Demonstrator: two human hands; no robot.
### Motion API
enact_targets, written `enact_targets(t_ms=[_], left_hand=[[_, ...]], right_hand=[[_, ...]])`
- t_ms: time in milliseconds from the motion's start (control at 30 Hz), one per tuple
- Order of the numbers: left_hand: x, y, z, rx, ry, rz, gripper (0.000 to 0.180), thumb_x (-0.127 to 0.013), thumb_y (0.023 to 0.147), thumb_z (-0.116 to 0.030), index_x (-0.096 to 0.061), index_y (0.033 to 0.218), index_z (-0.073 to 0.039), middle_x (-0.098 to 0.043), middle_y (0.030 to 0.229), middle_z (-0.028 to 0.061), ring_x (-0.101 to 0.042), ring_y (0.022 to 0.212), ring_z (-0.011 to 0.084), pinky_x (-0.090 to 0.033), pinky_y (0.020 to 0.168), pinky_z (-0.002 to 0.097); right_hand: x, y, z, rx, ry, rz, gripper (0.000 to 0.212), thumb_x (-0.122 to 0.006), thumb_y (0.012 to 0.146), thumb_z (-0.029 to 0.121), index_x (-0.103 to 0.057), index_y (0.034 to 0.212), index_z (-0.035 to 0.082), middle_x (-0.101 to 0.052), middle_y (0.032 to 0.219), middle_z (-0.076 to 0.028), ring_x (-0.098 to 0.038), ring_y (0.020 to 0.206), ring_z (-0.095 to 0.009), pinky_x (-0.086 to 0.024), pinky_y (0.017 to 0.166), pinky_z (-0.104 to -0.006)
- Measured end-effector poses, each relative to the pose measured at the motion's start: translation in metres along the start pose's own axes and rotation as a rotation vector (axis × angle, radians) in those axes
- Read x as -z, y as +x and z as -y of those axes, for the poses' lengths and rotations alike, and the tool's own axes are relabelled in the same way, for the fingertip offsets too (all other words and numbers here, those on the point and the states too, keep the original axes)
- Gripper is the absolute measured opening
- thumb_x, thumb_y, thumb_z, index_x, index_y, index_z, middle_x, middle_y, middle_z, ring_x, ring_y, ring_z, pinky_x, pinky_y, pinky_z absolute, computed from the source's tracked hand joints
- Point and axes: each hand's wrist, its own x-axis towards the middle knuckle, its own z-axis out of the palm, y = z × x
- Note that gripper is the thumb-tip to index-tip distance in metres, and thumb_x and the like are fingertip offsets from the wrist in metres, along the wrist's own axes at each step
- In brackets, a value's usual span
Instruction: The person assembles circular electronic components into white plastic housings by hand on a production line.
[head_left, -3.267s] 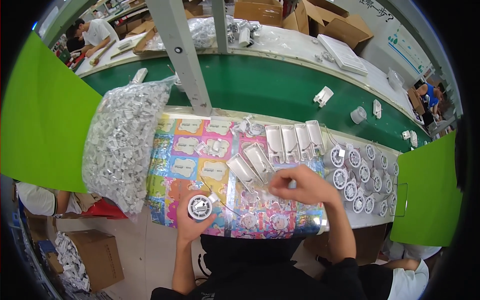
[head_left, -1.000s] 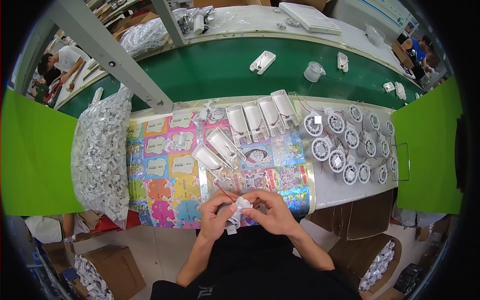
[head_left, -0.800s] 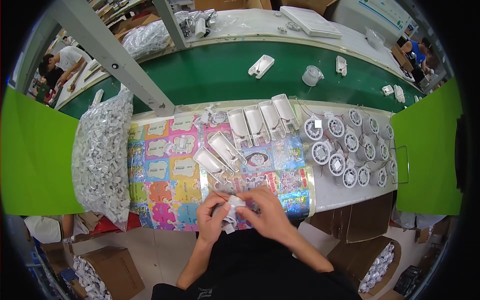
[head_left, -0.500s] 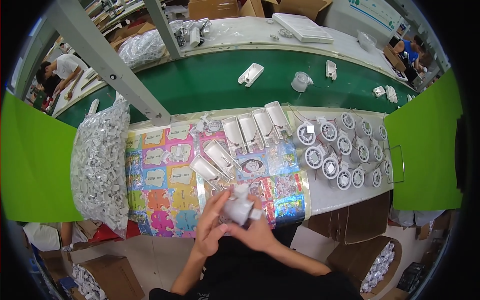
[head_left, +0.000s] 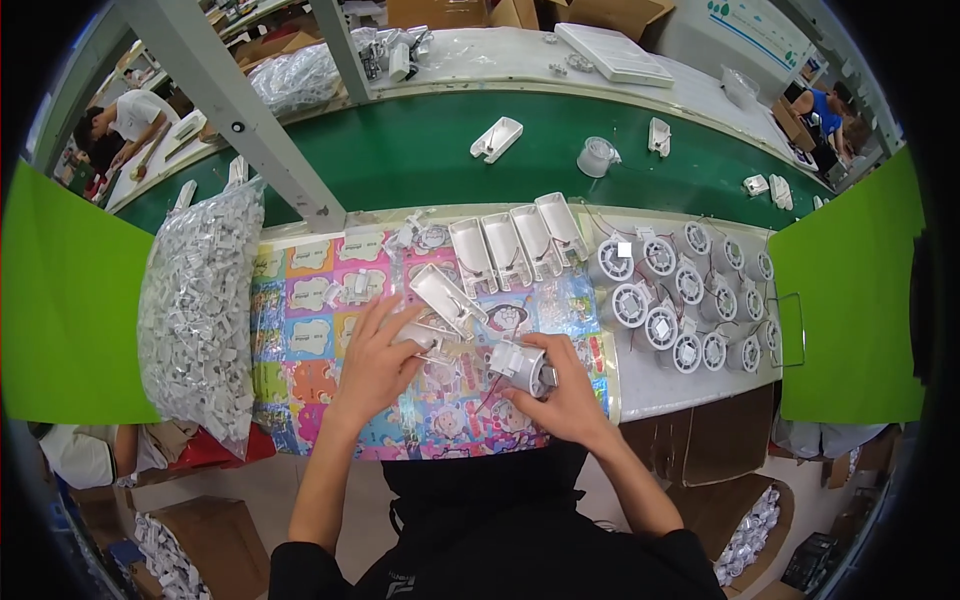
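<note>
My right hand [head_left: 562,392] grips a whitish cylindrical cup [head_left: 518,366] with a white block on its end and a thin red wire hanging down. My left hand [head_left: 378,362] is closed over the nearest white plastic housing [head_left: 428,338], thumb and fingertips at its end and partly hiding it. Beside that lies another long white housing [head_left: 447,298], tilted, its hollow side up. Farther back, several similar housings [head_left: 484,255] stand in a row, with wires inside. Small white clips [head_left: 355,287] lie left of them on the colourful patterned mat [head_left: 315,340].
Many similar round cups with wires [head_left: 661,326] stand at the right. A clear bag of small white parts [head_left: 200,320] leans at the left, near a metal post [head_left: 240,130]. A green conveyor [head_left: 400,150] runs behind, carrying loose pieces. Green panels [head_left: 850,300] flank the bench.
My hands have parted: the right carries the cup to the right, and the left has moved forward onto the nearest housing. Before, both hands were together around the cup near the mat's front edge.
</note>
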Motion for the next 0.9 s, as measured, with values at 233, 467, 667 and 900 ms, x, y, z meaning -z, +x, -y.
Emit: enact_targets(t_ms=[233, 467, 667, 900], left_hand=[[-0.002, -0.001, -0.012, 0.193, -0.142, 0.17, 0.063, -0.085, 0.072, -0.011, -0.057, 0.128, -0.009, -0.066, 0.112, 0.0123, -0.063, 0.107, 0.0368, -0.05, 0.093, 0.0461], [0.012, 0.01, -0.034, 0.353, -0.217, 0.442, 0.068, -0.083, 0.067, -0.012, -0.06, 0.131, -0.011, -0.056, 0.134, 0.0144, -0.063, 0.113, 0.0379, -0.053, 0.093, 0.0475], [0.011, 0.01, -0.032, 0.307, -0.328, 0.369, 0.067, -0.081, 0.067, -0.009, -0.063, 0.132, -0.01, -0.069, 0.119, 0.0164, -0.066, 0.11, 0.04, -0.054, 0.091, 0.0463], [0.015, 0.011, -0.036, 0.311, -0.368, 0.337, 0.067, -0.082, 0.069, -0.009, -0.064, 0.133, -0.008, -0.072, 0.112, 0.0187, -0.068, 0.106, 0.0417, -0.053, 0.092, 0.0457]], right_hand=[[0.005, 0.022, 0.014, 0.042, -0.218, 0.139, 0.067, -0.088, 0.079, 0.027, -0.057, 0.137, 0.013, -0.065, 0.129, -0.011, -0.072, 0.093, -0.032, -0.058, 0.072, -0.0416], [-0.002, 0.024, 0.021, 0.259, -0.296, 0.047, 0.068, -0.089, 0.074, 0.023, -0.062, 0.136, 0.015, -0.066, 0.132, -0.009, -0.071, 0.095, -0.031, -0.058, 0.079, -0.0406], [-0.004, 0.023, 0.025, 0.343, -0.348, 0.034, 0.068, -0.086, 0.076, 0.025, -0.063, 0.14, 0.019, -0.064, 0.133, -0.011, -0.071, 0.097, -0.03, -0.056, 0.08, -0.0417], [0.001, 0.02, 0.037, 0.366, -0.469, 0.057, 0.082, -0.087, 0.067, 0.02, -0.06, 0.144, 0.021, -0.064, 0.135, -0.013, -0.07, 0.094, -0.028, -0.054, 0.078, -0.0398]])
